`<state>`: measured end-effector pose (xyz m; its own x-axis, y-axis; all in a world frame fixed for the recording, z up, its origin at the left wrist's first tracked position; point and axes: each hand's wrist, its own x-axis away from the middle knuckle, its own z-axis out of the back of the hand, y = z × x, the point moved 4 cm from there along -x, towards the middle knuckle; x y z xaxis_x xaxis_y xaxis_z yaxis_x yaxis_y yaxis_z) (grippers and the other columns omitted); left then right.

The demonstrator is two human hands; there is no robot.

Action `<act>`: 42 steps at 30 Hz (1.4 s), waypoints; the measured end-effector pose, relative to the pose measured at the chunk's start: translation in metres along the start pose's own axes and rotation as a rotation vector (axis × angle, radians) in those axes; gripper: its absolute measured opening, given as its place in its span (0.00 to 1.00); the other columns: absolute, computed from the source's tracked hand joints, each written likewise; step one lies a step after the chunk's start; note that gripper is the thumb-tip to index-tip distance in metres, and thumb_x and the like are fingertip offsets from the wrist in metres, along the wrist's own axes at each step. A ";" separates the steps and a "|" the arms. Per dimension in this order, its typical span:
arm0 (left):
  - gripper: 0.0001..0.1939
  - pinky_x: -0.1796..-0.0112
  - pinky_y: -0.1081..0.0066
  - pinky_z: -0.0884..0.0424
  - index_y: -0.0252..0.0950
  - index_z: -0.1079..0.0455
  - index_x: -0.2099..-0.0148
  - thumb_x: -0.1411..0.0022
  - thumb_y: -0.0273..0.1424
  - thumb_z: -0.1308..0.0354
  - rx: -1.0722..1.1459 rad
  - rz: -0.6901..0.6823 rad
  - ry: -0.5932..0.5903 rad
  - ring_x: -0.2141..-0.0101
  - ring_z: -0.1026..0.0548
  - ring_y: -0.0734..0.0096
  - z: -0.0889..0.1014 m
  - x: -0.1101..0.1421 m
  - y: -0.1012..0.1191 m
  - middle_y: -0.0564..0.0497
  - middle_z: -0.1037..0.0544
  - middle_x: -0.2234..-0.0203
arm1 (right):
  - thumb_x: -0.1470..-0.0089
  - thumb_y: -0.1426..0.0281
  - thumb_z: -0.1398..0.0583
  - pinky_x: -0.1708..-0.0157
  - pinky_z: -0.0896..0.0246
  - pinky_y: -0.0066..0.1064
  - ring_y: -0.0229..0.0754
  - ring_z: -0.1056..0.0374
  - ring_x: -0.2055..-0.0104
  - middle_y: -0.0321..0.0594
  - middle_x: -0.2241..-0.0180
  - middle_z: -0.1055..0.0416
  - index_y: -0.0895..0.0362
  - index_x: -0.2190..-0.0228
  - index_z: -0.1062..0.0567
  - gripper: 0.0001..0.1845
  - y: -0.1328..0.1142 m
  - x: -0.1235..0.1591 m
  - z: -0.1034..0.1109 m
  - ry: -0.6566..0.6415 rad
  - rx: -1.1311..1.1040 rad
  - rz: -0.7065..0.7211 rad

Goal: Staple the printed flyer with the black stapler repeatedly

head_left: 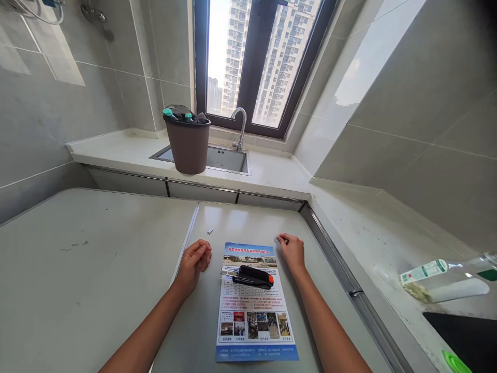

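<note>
A printed flyer [256, 325] with blue bands, red lettering and small photos lies flat on the white tabletop. On its upper half rests a black stapler [252, 276] with an orange-red end at the right and a metal part sticking out at the left. Beside the flyer's upper left edge, my left hand [194, 263] is closed, fingers curled in and nothing showing in them. My right hand [292, 252], just past the upper right edge, pinches thumb and fingertips around something tiny that I cannot make out. A small pale-grey piece [210, 231] lies above the flyer.
Behind the table, a brown bin [189, 147] with bottles in it stands at the sink [229, 159], next to a curved faucet [243, 127]. On the right counter lies a clear bottle [446, 282] near a black slab [466, 334] and a green lid [455, 361].
</note>
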<state>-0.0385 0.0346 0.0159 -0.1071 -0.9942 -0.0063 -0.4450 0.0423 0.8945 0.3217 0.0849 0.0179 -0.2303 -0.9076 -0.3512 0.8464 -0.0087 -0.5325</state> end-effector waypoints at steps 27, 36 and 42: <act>0.13 0.80 0.78 0.46 0.36 0.31 0.66 0.34 0.41 0.40 -0.201 -0.010 0.116 0.82 0.43 0.80 0.015 -0.008 -0.013 0.58 0.35 0.81 | 0.44 0.65 0.45 0.64 0.42 0.32 0.45 0.30 0.67 0.38 0.73 0.24 0.54 0.71 0.23 0.11 0.026 0.038 -0.006 -0.117 0.012 -0.015; 0.18 0.80 0.77 0.44 0.35 0.30 0.69 0.32 0.43 0.43 -0.236 -0.033 0.159 0.82 0.41 0.79 0.017 -0.004 -0.008 0.57 0.35 0.83 | 0.42 0.67 0.46 0.63 0.47 0.32 0.44 0.33 0.66 0.35 0.74 0.29 0.53 0.71 0.27 0.08 0.011 0.045 -0.005 -0.157 -0.011 0.054; 0.12 0.80 0.76 0.41 0.35 0.31 0.67 0.39 0.39 0.36 0.095 0.019 0.285 0.81 0.39 0.78 0.029 -0.010 -0.005 0.58 0.37 0.81 | 0.43 0.67 0.44 0.63 0.47 0.32 0.44 0.32 0.65 0.35 0.74 0.28 0.53 0.71 0.26 0.08 0.015 0.043 -0.004 -0.169 -0.062 0.040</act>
<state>-0.0609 0.0467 -0.0013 0.1320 -0.9802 0.1479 -0.5277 0.0568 0.8475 0.3221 0.0472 -0.0084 -0.1087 -0.9644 -0.2410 0.8208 0.0497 -0.5690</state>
